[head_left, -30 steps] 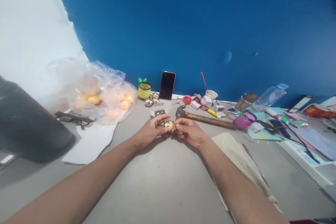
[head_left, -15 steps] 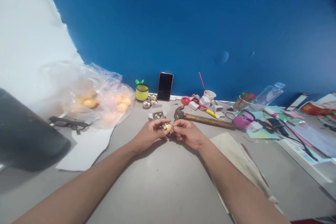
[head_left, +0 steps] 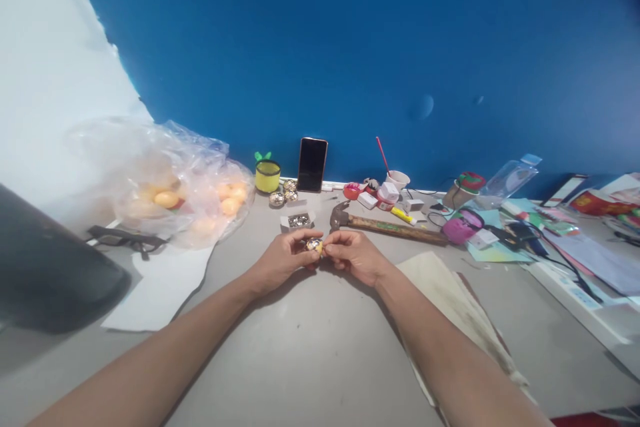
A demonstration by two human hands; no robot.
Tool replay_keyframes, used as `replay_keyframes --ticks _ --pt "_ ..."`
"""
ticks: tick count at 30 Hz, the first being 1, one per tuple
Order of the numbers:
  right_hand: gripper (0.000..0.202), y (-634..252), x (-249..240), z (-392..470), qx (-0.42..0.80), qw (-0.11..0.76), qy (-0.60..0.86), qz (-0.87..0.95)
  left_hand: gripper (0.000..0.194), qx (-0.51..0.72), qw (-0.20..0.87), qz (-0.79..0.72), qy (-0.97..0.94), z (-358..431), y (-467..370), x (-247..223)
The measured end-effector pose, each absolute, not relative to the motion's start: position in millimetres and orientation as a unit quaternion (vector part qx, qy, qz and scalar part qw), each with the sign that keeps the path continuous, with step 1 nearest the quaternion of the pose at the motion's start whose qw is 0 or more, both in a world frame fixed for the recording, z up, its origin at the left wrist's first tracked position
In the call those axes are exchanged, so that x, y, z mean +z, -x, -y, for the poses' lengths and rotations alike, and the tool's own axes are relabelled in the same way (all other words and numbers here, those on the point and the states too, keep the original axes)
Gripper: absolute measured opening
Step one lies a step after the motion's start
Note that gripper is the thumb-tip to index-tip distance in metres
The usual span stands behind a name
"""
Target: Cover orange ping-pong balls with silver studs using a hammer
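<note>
Head camera: a small yellow ball (head_left: 315,245) partly covered in shiny pieces sits above the grey table (head_left: 280,373), pinched between the thumb and fingers of the left hand (head_left: 283,260). At its bare side, the right hand (head_left: 357,257) has thumb and forefinger drawn together; whether they pinch anything is too small to tell. The ball looks light and fairly stiff, likely slick where bare, its pieces perhaps easily knocked loose; a gentle hold on opposite sides should suit it best. Just beyond the left hand lies an open box (head_left: 299,221) of shiny pieces, with a hammer (head_left: 390,227) beyond the right. Farther back, shiny balls (head_left: 277,199) rest near a phone (head_left: 313,165) propped against a blue wall (head_left: 300,47)
</note>
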State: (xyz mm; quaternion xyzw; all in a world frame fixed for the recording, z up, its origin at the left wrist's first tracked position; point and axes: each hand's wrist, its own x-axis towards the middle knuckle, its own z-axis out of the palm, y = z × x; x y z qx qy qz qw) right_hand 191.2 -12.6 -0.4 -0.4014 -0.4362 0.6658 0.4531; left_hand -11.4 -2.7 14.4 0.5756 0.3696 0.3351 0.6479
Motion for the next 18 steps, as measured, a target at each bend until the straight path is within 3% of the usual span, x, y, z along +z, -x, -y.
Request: replay_keyframes --ticks 13,18 --pt "0.037 -189.4 2.2 12.6 0.652 0.446 0.422 0.446 0.045 0.330 0.649 -0.358 -0.585 5.3 9.2 15.1" --pt "0.039 -190.3 3.6 12.5 0.653 0.439 0.422 0.452 0.056 0.323 0.636 -0.377 -0.591 7.7 7.9 17.9"
